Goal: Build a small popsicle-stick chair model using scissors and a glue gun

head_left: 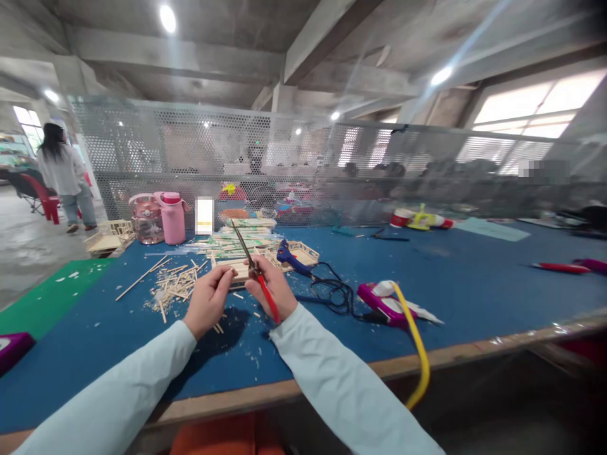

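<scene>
My left hand (208, 300) is closed in a pinch above the blue table, with a tiny pale bit at its fingertips that is too small to name. Just right of it, my right hand (275, 287) grips the red-handled pliers (268, 299), whose long dark jaws point up and away. Behind both hands lies a small wooden frame piece (237, 268). A loose pile of short wooden sticks (177, 284) spreads left of my left hand. Beyond my right hand rests a blue glue gun (291, 258) with a dark cord.
A pink bottle (173, 218) and a clear jug (147, 220) stand at the back left. Packed sticks (241, 237) lie behind the hands. On the right are a purple tool (391, 306) with a yellow tube (417, 341) and red-handled tools (564, 268). A person (64, 170) stands far left.
</scene>
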### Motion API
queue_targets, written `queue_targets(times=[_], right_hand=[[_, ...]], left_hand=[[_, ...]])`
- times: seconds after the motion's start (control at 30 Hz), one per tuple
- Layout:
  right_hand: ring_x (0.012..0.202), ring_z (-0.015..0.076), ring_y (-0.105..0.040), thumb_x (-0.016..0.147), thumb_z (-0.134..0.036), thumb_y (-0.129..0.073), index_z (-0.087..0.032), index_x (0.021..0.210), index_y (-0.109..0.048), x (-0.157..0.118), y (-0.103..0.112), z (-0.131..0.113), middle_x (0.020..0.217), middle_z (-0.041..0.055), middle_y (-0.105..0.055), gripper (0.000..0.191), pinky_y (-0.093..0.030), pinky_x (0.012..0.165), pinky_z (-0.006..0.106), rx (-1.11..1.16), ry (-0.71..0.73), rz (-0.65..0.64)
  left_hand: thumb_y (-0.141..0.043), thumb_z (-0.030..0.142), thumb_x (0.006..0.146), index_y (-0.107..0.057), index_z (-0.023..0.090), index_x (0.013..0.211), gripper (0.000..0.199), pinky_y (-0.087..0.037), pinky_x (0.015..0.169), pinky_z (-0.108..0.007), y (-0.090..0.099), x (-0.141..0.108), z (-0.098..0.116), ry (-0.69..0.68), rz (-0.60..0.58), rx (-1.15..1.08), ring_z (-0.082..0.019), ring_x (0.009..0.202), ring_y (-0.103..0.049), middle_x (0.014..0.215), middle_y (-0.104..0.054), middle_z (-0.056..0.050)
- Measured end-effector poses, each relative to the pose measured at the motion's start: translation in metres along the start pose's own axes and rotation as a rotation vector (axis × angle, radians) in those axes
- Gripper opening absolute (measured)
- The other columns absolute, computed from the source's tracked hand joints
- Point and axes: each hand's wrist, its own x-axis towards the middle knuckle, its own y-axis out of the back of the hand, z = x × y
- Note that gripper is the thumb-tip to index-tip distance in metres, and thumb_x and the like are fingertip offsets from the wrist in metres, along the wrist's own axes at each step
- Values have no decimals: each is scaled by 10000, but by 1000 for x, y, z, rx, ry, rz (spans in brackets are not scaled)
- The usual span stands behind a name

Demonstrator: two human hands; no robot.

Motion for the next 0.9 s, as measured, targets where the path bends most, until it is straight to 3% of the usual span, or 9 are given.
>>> queue_targets(times=[0.17,0.37,0.5,0.73,0.9], right_hand=[[783,170,-513,747,-613,-604,-173,1010,-545,-1,15,-1,877,41,-563,516,-420,724,295,-132,-40,-80],[916,222,-550,732,-599,-631,-171,1086,-539,-5,9,2,1041,103,-590,562,-444,821,363,-227,41,-142],[922,238,-550,700,-620,-656,-185,1092,-539,-7,7,6,1013,106,-597,597,-439,857,401,-321,91,-159],[914,245,-554,696,-660,-632,-174,1090,-550,-7,6,8,1005,113,-593,631,-447,837,403,-328,102,-166],[853,215,-556,754,-531,-639,-188,1057,-570,-8,3,5,947,83,-605,462,-455,789,361,-294,117,-171]], left_hand=[[-491,426,861,-645,167,865,301,-363,513,-219,3,5,1,102,-34,-132,-116,549,-464,598,-531,14],[-510,509,838,-599,165,770,361,-292,444,-211,6,9,2,141,-107,-223,-76,450,-362,545,-439,46],[-515,522,824,-509,174,601,413,-283,437,-213,8,11,0,139,-136,-183,-79,449,-349,504,-414,40],[-534,432,808,-609,175,617,329,-293,441,-206,16,15,-1,87,-209,-123,-95,467,-363,489,-408,32],[-588,422,756,-685,182,651,279,-249,391,-199,20,17,10,103,-220,-134,-98,438,-325,442,-378,30]])
